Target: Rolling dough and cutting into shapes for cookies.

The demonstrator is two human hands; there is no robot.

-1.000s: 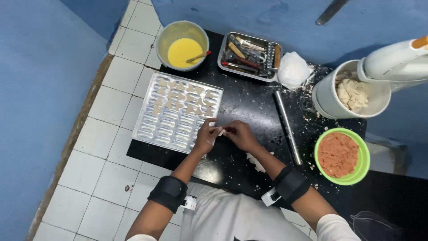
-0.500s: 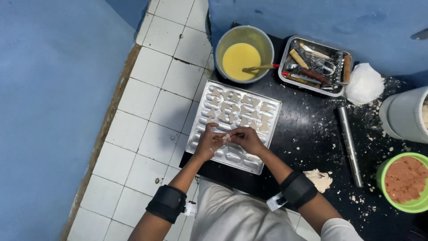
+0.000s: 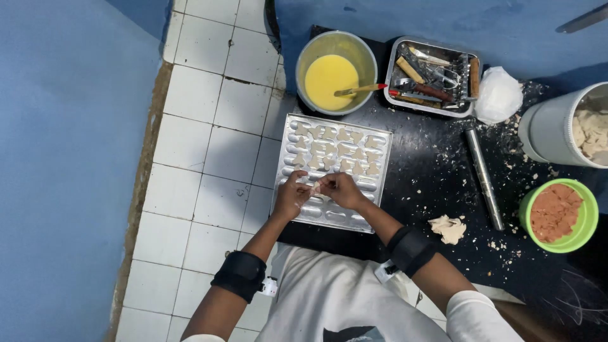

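Your left hand and right hand meet fingertip to fingertip over the near half of the rectangular silver metal mould tray, pinching a small pale piece of dough between them. Both hands are closed on that piece. The tray lies at the left edge of the black work surface, partly overhanging the white tiled floor. Its far rows hold pale shaped dough pieces; the near rows show bare cavities.

Toward the far edge sit a round metal bowl of yellow liquid with a brush resting in it, and a rectangular metal tray of tools. A slim metal rolling pin lies to the right of the mould tray, with a loose lump of pale dough near it. A green plastic bowl of reddish filling stands at the right edge.
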